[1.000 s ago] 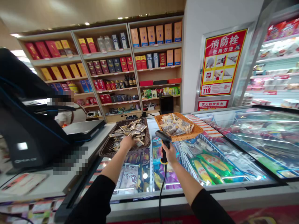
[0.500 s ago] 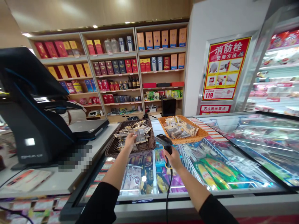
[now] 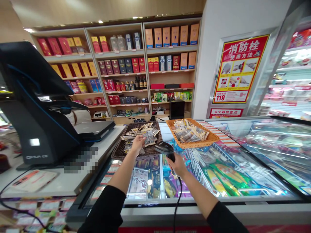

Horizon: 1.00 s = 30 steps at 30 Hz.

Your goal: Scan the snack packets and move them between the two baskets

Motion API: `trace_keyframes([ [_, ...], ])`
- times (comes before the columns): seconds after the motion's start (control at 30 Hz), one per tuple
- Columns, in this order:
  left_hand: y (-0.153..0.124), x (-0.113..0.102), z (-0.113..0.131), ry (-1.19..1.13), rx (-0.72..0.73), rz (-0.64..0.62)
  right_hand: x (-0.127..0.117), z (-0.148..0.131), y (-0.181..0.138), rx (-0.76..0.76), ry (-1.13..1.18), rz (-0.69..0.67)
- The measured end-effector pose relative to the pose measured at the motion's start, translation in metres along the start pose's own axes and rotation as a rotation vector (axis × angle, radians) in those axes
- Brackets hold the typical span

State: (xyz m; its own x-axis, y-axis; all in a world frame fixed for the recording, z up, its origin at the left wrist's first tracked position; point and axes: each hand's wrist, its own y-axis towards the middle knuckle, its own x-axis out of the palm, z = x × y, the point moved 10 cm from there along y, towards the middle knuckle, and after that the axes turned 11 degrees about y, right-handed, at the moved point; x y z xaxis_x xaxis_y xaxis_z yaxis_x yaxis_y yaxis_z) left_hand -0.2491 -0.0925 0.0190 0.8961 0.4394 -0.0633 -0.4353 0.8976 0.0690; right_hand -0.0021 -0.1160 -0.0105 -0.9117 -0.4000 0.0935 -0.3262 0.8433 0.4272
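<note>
My left hand point(image 3: 138, 144) is closed with its fingertips on a small clear packet point(image 3: 150, 135), held over the dark brown woven basket point(image 3: 116, 152). More packets of the same kind lie in a heap beneath it. My right hand point(image 3: 179, 166) is wrapped round the handle of a black barcode scanner point(image 3: 164, 148). The scanner's head points left toward the packet, close to the basket's right edge. Its black cable point(image 3: 178, 197) hangs down in front of the freezer. What is printed on the packet is too small to read.
An orange woven basket point(image 3: 212, 139) with similar packets stands to the right on the glass-topped chest freezer point(image 3: 155, 204). A black checkout terminal point(image 3: 41, 129) and a flat scale point(image 3: 93, 127) stand on the left counter. Someone in white is partly hidden behind them. Stocked shelves point(image 3: 121, 55) line the back.
The scanner has swung left toward the packet, its head now closer to the basket. My left hand has shifted slightly, still at the packet. The view has moved a little.
</note>
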Motion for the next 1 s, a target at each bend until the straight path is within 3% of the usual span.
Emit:
trace_keyframes([
  [0.17, 0.0, -0.006, 0.011, 0.109, 0.073, 0.048, -0.014, 0.002, 0.003, 0.013, 0.277, 0.114],
  [0.3, -0.002, 0.007, 0.042, 0.316, 0.21, 0.162, -0.066, -0.002, 0.007, -0.089, 0.521, 0.482],
  [0.37, -0.003, 0.033, 0.056, 0.404, 0.252, 0.205, -0.092, -0.001, 0.005, -0.146, 0.593, 0.664],
  [0.43, -0.004, 0.072, 0.066, 0.492, 0.29, 0.217, -0.111, -0.001, 0.002, -0.188, 0.619, 0.781],
  [0.53, -0.004, 0.135, 0.078, 0.635, 0.371, 0.234, -0.128, 0.004, -0.002, -0.205, 0.637, 0.884],
  [0.63, -0.001, 0.179, 0.077, 0.805, 0.386, 0.274, -0.137, 0.011, -0.006, -0.186, 0.645, 0.964],
  [0.8, 0.012, 0.213, 0.05, 0.997, 0.241, 0.183, -0.136, 0.02, -0.004, -0.148, 0.679, 1.013],
  [0.93, 0.011, 0.233, 0.041, 0.919, 0.272, 0.029, -0.126, 0.021, 0.002, -0.109, 0.689, 0.961],
  [1.0, 0.014, 0.23, 0.04, 0.854, 0.256, -0.043, -0.122, 0.019, 0.003, -0.093, 0.646, 0.939],
])
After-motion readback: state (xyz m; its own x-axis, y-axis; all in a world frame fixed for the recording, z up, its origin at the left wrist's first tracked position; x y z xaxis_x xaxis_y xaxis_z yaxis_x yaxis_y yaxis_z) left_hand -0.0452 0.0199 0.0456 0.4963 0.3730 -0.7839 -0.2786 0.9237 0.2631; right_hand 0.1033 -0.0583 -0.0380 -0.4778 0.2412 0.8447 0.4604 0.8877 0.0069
